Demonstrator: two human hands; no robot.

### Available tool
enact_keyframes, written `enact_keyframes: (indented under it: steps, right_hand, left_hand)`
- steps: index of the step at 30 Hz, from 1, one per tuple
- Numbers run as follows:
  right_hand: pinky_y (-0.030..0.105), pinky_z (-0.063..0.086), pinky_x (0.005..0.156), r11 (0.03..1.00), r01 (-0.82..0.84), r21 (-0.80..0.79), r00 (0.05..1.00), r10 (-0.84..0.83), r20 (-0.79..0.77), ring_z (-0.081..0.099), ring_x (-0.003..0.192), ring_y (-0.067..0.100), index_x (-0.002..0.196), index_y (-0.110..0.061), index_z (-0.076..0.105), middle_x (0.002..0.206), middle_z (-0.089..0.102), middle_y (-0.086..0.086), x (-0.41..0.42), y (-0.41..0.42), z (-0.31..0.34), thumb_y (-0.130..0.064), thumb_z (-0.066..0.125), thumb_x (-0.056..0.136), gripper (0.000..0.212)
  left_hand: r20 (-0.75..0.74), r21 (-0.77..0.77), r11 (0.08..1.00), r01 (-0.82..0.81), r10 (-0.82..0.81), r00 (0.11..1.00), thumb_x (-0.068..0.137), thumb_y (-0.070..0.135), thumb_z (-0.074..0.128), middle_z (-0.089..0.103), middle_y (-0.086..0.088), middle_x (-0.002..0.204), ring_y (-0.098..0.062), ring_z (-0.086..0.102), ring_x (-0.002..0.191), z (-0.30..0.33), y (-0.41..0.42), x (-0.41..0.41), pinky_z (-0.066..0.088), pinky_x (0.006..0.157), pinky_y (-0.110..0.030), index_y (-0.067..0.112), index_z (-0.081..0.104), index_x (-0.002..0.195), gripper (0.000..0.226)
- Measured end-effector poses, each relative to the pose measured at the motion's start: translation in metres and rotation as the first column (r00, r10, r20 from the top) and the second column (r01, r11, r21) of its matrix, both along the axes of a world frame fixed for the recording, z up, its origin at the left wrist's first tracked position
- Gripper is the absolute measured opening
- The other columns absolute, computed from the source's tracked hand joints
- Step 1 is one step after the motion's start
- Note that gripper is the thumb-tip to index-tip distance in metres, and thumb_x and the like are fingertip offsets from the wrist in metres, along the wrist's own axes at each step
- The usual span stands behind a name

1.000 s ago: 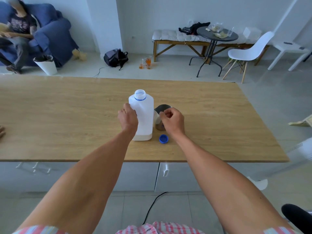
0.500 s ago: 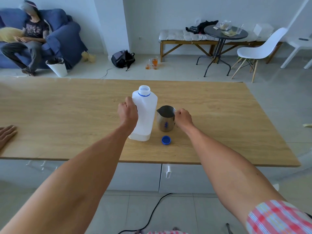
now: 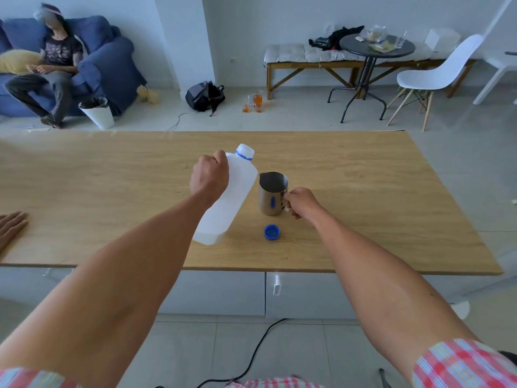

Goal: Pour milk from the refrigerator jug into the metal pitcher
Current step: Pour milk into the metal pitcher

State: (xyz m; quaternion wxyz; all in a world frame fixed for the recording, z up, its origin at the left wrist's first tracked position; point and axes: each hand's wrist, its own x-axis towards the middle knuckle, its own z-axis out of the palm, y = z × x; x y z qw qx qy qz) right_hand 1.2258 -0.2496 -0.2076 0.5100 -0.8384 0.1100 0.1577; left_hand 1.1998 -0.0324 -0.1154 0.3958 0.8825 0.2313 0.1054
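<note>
A white plastic milk jug (image 3: 233, 197) with a blue neck ring is lifted off the wooden table (image 3: 363, 191) and tilted to the right, its uncapped mouth pointing up and right. My left hand (image 3: 209, 177) grips its handle side near the top. A little milk sits in the jug's bottom corner. To its right stands the metal pitcher (image 3: 272, 193), upright, with a small blue mark on its side. My right hand (image 3: 300, 201) holds the pitcher's handle. The blue cap (image 3: 272, 232) lies on the table in front of the pitcher.
Another person's hand (image 3: 12, 228) rests on the table's left edge. Beyond the table are a blue sofa with a seated person, a white bin (image 3: 98, 112), a backpack (image 3: 205, 96), a bench, a round table and a white chair (image 3: 436, 77). A black cable (image 3: 251, 357) lies on the floor.
My left hand has raised the jug off the table and tipped it toward the pitcher. My right hand has settled on the pitcher's handle. The camera has moved a little.
</note>
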Motion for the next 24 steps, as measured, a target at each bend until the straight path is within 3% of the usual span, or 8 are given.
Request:
enact_keyframes:
  steps: [3, 9, 16, 24]
  right_hand:
    - [0.028, 0.038, 0.05, 0.998, 0.008, 0.064, 1.0, -0.009, 0.002, 0.044, 0.056, 0.017, 0.091, -0.01, 0.056, 0.081, 0.059, 0.008, 0.0, 0.0, -0.007, -0.016, 0.048, 0.103, 0.017]
    - [0.026, 0.034, 0.049, 0.99, 0.075, 0.118, 0.997, -0.077, 0.012, 0.044, 0.062, 0.016, 0.087, -0.012, 0.054, 0.084, 0.058, 0.006, -0.004, 0.003, -0.012, -0.012, 0.048, 0.103, 0.017]
    - [0.025, 0.029, 0.045, 0.986, 0.091, 0.141, 0.996, -0.092, 0.001, 0.042, 0.055, 0.016, 0.09, -0.011, 0.062, 0.078, 0.058, 0.008, -0.006, 0.003, -0.014, -0.011, 0.051, 0.1, 0.015]
    - [0.024, 0.03, 0.042, 0.982, 0.116, 0.147, 0.993, -0.117, -0.006, 0.046, 0.057, 0.015, 0.087, -0.01, 0.066, 0.08, 0.061, 0.008, -0.009, 0.005, -0.013, -0.009, 0.053, 0.099, 0.018]
  left_hand:
    - [-0.055, 0.073, 0.996, 0.05, -0.046, 0.997, 0.097, 0.037, 0.028, 0.052, -0.005, 0.073, -0.025, 0.048, 0.065, -0.002, -0.001, 0.004, 0.041, 0.064, -0.036, 0.007, 0.045, 0.07, 0.043]
    - [-0.151, 0.208, 0.965, 0.158, -0.128, 0.98, 0.097, 0.034, 0.027, 0.053, -0.008, 0.074, -0.025, 0.045, 0.063, -0.008, -0.004, 0.011, 0.039, 0.067, -0.037, 0.005, 0.053, 0.078, 0.043]
    - [-0.22, 0.299, 0.923, 0.244, -0.182, 0.958, 0.098, 0.033, 0.029, 0.05, -0.008, 0.069, -0.024, 0.043, 0.058, -0.017, -0.011, 0.015, 0.033, 0.055, -0.033, 0.007, 0.045, 0.069, 0.041]
    - [-0.298, 0.385, 0.863, 0.328, -0.22, 0.929, 0.1, 0.032, 0.031, 0.054, -0.009, 0.072, -0.023, 0.046, 0.058, -0.02, -0.019, 0.02, 0.031, 0.053, -0.032, 0.01, 0.051, 0.07, 0.042]
